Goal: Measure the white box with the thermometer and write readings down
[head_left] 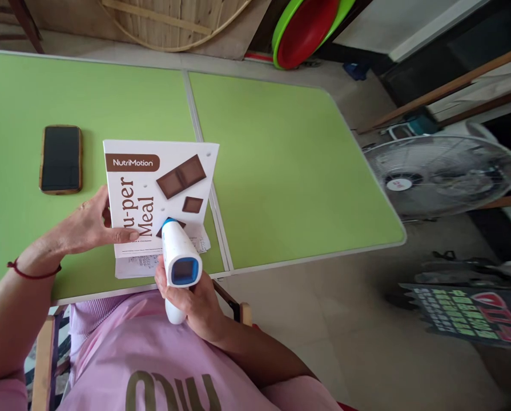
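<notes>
My left hand (88,225) is closed on the left side of a white NutriMotion box (131,208), thumb across its front and the other fingers behind. Brown lettering and pictures of chocolate pieces cover the box, which stands tilted on the table. Wrapped around the handle of a white and blue infrared thermometer (178,242) is my right hand (193,302). The thermometer's blue-rimmed screen faces me and looks dark; its front end is close before the box, but I cannot tell if they touch. A sheet with handwriting (137,267) lies beneath the box.
A dark-screened phone (61,160) in a brown case lies on the green folding table (276,171), left of the box. Off the table's right end stands a fan (439,177). Red and green basins (309,31) lean behind the table, and a printed sign (469,314) is at the right.
</notes>
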A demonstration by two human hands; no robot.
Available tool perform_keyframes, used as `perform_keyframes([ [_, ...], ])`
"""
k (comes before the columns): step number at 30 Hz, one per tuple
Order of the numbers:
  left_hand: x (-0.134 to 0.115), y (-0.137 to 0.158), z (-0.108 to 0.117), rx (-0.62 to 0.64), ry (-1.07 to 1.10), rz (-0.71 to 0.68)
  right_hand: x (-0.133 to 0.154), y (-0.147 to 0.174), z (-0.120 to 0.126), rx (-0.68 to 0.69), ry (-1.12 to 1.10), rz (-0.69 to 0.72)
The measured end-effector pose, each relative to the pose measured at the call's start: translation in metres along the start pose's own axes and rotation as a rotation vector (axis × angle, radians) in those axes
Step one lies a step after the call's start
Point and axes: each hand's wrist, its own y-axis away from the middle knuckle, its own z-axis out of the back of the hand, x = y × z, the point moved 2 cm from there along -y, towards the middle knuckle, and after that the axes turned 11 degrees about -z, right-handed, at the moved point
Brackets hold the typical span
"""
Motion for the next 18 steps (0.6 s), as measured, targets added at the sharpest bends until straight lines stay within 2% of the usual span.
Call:
perform_keyframes([
  [3,0.001,-0.001,-0.002,0.041,0.092,0.086,0.004,0.001,0.001,0.022,-0.008,-0.007],
  [5,0.001,-0.002,-0.003,-0.004,0.177,0.094,0.012,0.002,0.007,0.021,-0.001,0.026],
  [9,-0.001,-0.004,-0.003,-0.123,0.304,0.088,0.032,0.003,0.031,-0.166,0.087,0.152],
  [11,-0.003,-0.005,-0.001,-0.189,0.332,0.051,0.039,0.002,0.041,-0.251,0.126,0.192],
  [15,-0.005,-0.007,0.004,-0.302,0.343,-0.089,0.05,-0.001,0.05,-0.272,0.169,0.248],
  [18,-0.001,-0.01,0.007,-0.4,0.277,-0.154,0.065,-0.009,0.058,-0.353,0.341,0.329],
])
